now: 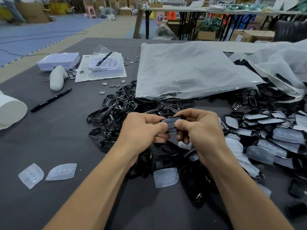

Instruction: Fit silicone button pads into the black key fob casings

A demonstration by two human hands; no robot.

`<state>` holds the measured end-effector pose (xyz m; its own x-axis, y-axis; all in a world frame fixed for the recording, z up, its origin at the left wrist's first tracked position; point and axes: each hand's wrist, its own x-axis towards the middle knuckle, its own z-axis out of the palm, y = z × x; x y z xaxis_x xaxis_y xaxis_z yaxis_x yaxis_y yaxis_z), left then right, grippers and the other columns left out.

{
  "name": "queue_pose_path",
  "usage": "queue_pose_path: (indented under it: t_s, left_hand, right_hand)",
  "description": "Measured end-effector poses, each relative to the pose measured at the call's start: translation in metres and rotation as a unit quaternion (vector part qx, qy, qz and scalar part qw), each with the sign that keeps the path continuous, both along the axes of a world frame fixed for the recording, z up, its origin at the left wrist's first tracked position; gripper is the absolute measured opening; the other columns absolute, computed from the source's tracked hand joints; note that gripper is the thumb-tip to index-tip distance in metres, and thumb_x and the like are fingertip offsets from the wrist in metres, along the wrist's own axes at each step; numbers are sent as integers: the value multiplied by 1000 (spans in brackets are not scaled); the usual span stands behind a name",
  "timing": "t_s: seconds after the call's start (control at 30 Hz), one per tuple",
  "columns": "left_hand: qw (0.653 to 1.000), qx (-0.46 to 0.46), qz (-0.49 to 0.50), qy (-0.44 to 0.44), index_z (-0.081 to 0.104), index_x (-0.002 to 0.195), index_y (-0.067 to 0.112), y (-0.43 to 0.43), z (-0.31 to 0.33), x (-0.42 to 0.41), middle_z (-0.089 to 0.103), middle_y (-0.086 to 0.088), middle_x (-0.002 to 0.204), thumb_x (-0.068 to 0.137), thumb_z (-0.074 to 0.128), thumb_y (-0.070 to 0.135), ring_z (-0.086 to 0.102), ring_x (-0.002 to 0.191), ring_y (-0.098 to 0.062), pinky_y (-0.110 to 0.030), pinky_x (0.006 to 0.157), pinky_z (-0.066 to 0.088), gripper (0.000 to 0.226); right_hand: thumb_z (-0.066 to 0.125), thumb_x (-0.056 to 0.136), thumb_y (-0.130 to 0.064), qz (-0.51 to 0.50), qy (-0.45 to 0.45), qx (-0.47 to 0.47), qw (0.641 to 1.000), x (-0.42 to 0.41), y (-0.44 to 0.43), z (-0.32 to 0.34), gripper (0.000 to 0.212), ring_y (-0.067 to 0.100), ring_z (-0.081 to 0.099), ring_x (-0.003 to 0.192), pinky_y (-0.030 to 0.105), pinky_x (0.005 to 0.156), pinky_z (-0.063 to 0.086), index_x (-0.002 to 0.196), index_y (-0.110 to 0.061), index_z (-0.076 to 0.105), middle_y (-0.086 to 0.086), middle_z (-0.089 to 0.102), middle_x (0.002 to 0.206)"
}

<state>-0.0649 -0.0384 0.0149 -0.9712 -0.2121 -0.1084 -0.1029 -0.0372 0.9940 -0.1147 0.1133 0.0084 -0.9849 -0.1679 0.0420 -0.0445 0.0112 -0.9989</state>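
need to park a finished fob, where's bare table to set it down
Bare grey mat lies left of the left hand, bordered by the marker pen beyond, the two loose silicone pads nearer and the empty casing pile to the right. Crowded: the heap of fitted casings right of the right hand, and the plastic bag beyond.

Even, soft indoor light; wide-angle bending at edges, background blurred.

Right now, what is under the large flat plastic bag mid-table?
Black casings poke out from beneath the plastic bag's near edge. Whatever lies farther under it is hidden by the cloudy film.
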Motion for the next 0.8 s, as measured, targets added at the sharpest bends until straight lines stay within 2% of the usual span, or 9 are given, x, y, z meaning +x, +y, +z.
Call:
queue_pose_path:
  t_s: [0.13, 0.23, 0.33, 0.47, 0.57, 0.63, 0.8]
  left_hand:
    - [999, -33, 33, -11, 80, 78, 8, 2, 0, -2, 75, -13, 65, 87, 70, -10, 68, 52, -17, -21, 52, 54, 23]
    - [996, -65, 53, -16, 81, 65, 18, 3, -2, -4, 73, -14, 62, 84, 70, -10, 67, 51, -20, -26, 54, 56, 36]
    - [996, -63, 65, -9, 82, 68, 21, 1, -4, -3, 74, -14, 63, 82, 70, -9, 67, 51, -23, -28, 56, 56, 35]
    - [998, -6, 53, 18, 82, 76, 12, 4, -1, 3, 77, -13, 71, 84, 74, -8, 65, 52, -17, -23, 53, 55, 24]
    - [999, 39, 15, 20, 81, 94, 8, 2, 2, 4, 80, -13, 84, 85, 70, -12, 74, 65, -17, -20, 60, 58, 24]
    - [998, 54, 0, 11, 80, 101, 5, -1, 3, 4, 80, -13, 89, 87, 67, -11, 78, 74, -20, -20, 64, 59, 25]
    - [998, 54, 12, -2, 78, 105, 1, 0, 3, 3, 80, -15, 85, 92, 68, -5, 78, 71, -19, -20, 60, 58, 17]
  right_hand:
    - [67, 83, 6, -10, 8, 38, 999, 2, -2, -2, 23, 18, 52, 40, 22, 38, 37, 75, -15, 73, 8, 62, 50]
    - [66, 87, -7, -24, 57, 115, 992, 3, -3, -3, 18, 16, 57, 40, 21, 41, 40, 76, -19, 74, 4, 65, 51]
    - [73, 83, -18, -9, 108, 180, 978, 5, -4, 0, 12, 11, 59, 46, 22, 49, 45, 73, -23, 74, -2, 68, 54]
    - [71, 86, -4, 2, 68, 100, 993, 2, -2, 2, 22, 13, 52, 39, 21, 43, 41, 71, -21, 73, 0, 63, 50]
    - [71, 88, 0, 0, 57, 57, 997, 0, 1, 3, 32, 13, 50, 39, 21, 42, 41, 71, -26, 74, 3, 60, 50]
    - [71, 87, -2, -2, 61, 51, 997, -1, 2, 2, 29, 14, 49, 39, 20, 42, 40, 72, -26, 75, 4, 59, 48]
    - [72, 82, -14, -3, 54, 35, 998, -1, 1, 1, 12, 14, 53, 41, 19, 43, 40, 77, -24, 77, 2, 63, 52]
